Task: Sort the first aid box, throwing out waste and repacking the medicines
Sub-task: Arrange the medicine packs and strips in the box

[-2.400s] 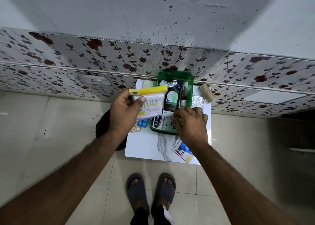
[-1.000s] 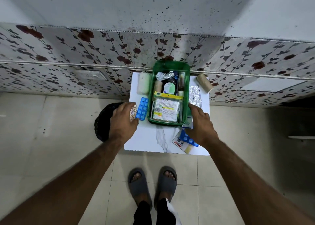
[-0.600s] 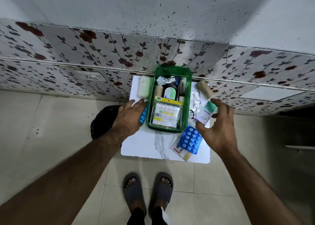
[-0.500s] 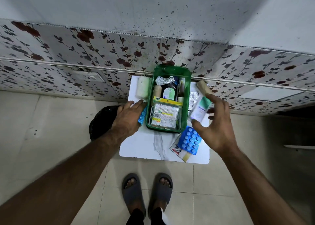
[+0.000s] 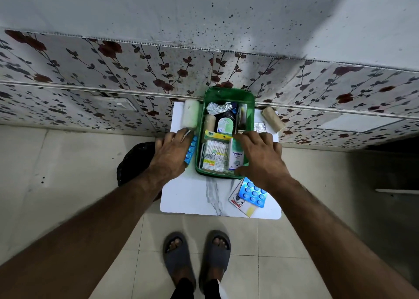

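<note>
The green box (image 5: pixel 226 99) is seen at 12 o'clock on the white table (image 5: pixel 192 199), the small white carton (image 5: pixel 235 157) at its 3 o'clock side gripped by the right hand (image 5: pixel 260 156), while the left hand (image 5: pixel 172 153), fingers spread, half hides a blue pill strip (image 5: pixel 191 150) at 9 o'clock.

A green plastic first aid box (image 5: pixel 227 94) stood open on the white table. A dark syrup bottle (image 5: pixel 225 123), a beige bandage roll (image 5: pixel 209 123), crumpled foil (image 5: pixel 217 107), a cotton-bud packet (image 5: pixel 215 153) and a white Optibex carton (image 5: pixel 236 158) were packed inside. Blue blister strips (image 5: pixel 252 194) lay outside it.
</note>
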